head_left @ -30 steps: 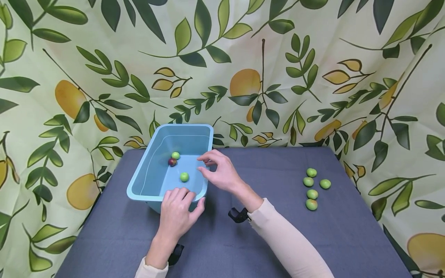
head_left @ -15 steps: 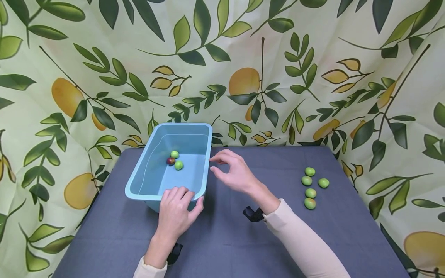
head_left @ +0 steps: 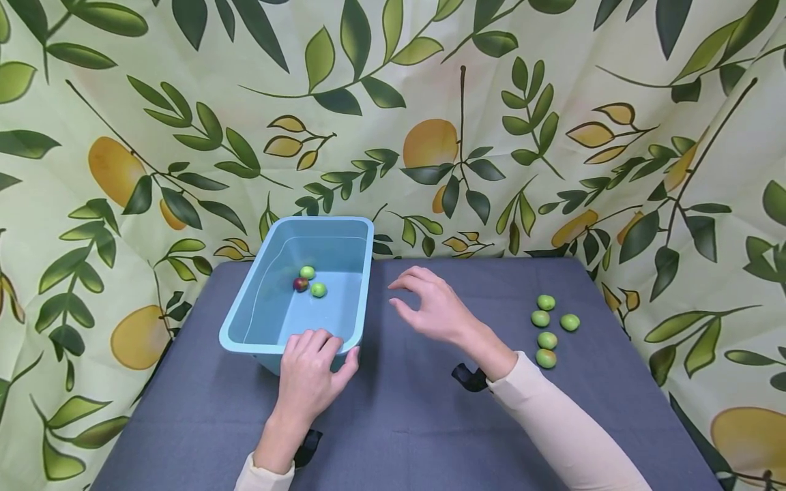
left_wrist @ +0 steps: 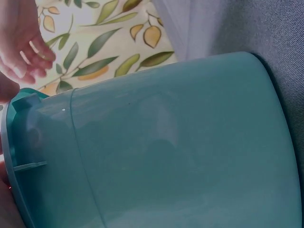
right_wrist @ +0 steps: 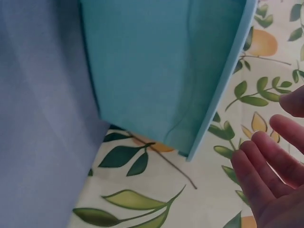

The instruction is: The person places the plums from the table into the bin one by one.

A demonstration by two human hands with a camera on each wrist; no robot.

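In the head view my left hand (head_left: pixel 309 374) grips the near rim of a light blue plastic tub (head_left: pixel 230 327), fingers over the edge and thumb outside it. Two small green fruits (head_left: pixel 318 290) and a dark red fruit (head_left: pixel 300 284) lie close together on the tub's floor. To the right of the tub, my right hand (head_left: pixel 437 308) hovers over the table, holding nothing, its fingers and thumb loosely bent and apart. The right wrist view shows these fingers (right_wrist: pixel 266 166) bare beside the tub's rim (right_wrist: pixel 223 83). The tub's outer wall (left_wrist: pixel 166 137) fills the left wrist view.
Several green fruits (head_left: pixel 545 339), some with a reddish blush, lie in a loose group on the right of the dark grey cloth-covered table (head_left: pixel 417 423). A curtain (head_left: pixel 381 123) printed with leaves and orange fruit hangs behind the table.
My right hand has drawn back from above the tub, moving right past its rim. A green fruit inside the tub has rolled toward the other two. My left hand stays at the rim.
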